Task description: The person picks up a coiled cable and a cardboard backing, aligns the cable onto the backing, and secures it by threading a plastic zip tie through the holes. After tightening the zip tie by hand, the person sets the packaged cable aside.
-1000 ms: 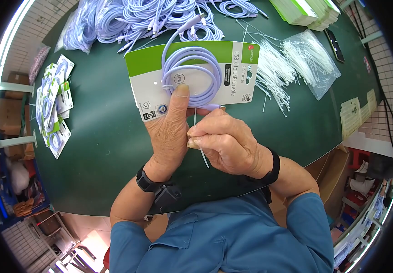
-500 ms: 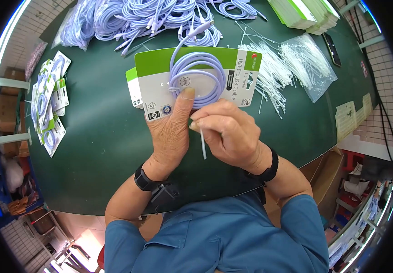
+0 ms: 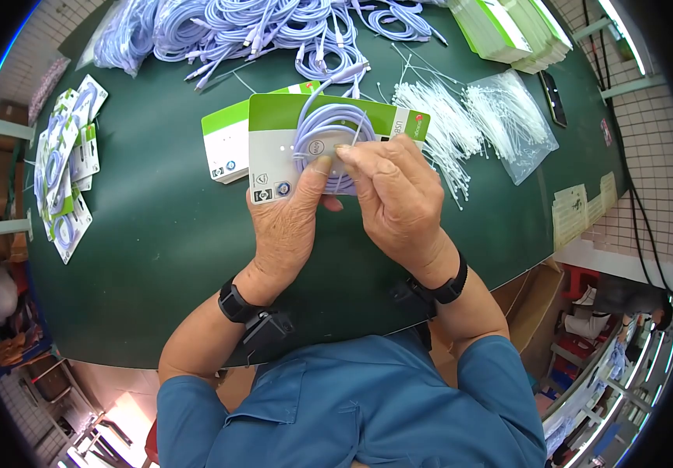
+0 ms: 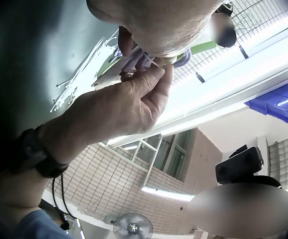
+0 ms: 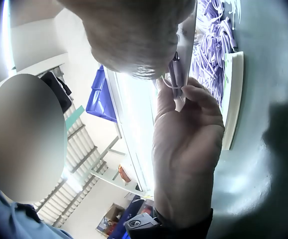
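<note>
In the head view the left hand [image 3: 286, 226] grips a green-and-white card [image 3: 274, 156] by its lower edge, thumb in front on a coiled lilac cable [image 3: 329, 117]. A thin white tie [image 3: 358, 134] crosses the coil. The right hand [image 3: 403, 195] pinches the tie between thumb and finger in front of the card, covering much of the printing. In the right wrist view the left hand [image 5: 189, 144] holds the card's edge, with the tie [image 5: 170, 84] looped by the cable. The left wrist view shows the right hand [image 4: 119, 107] with fingertips together at the tie.
Stacked cards [image 3: 223, 129] lie behind the held one. A heap of lilac cables [image 3: 258, 31] is at the back, with loose white ties [image 3: 438, 109], a bag of ties [image 3: 508, 117] and card stacks [image 3: 500, 39] to the right. Finished-looking cards with cables [image 3: 63, 156] lie left.
The right hand has moved up from below the card to its front, bringing the tie's end up across the coil. The view has shifted, showing more of the stacked cards behind.
</note>
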`<state>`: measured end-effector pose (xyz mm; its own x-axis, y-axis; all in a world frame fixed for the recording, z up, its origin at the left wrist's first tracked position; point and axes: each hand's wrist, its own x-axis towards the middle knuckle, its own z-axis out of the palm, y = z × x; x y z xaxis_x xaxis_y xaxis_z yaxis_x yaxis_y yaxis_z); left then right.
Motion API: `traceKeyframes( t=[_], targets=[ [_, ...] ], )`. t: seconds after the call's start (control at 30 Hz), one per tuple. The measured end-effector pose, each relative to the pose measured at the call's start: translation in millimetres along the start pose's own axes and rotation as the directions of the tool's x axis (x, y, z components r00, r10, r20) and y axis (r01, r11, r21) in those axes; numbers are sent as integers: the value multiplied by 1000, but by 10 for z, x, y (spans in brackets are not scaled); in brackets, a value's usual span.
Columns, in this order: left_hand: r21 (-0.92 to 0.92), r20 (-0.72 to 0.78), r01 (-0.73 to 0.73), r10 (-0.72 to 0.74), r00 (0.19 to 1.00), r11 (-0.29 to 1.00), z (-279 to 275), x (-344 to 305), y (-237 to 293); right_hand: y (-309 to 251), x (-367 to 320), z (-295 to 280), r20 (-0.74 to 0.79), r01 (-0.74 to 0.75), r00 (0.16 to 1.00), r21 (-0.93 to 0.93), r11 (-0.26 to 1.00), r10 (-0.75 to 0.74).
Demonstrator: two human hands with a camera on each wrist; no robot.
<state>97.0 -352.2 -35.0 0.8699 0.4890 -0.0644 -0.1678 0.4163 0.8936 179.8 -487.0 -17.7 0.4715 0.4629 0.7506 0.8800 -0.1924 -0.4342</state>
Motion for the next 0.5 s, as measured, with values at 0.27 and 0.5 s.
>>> traceKeyframes(
  t=[0.27, 0.5],
  targets=[
    [-34, -5, 17, -17, 1000, 999, -20, -20, -7, 33, 21, -65, 58, 131, 990, -59, 990, -127],
    [-51, -1, 2, -2, 1000, 999, 13, -56, 22, -61, 7, -171, 74, 190, 979, -16, 982, -189]
  ],
)
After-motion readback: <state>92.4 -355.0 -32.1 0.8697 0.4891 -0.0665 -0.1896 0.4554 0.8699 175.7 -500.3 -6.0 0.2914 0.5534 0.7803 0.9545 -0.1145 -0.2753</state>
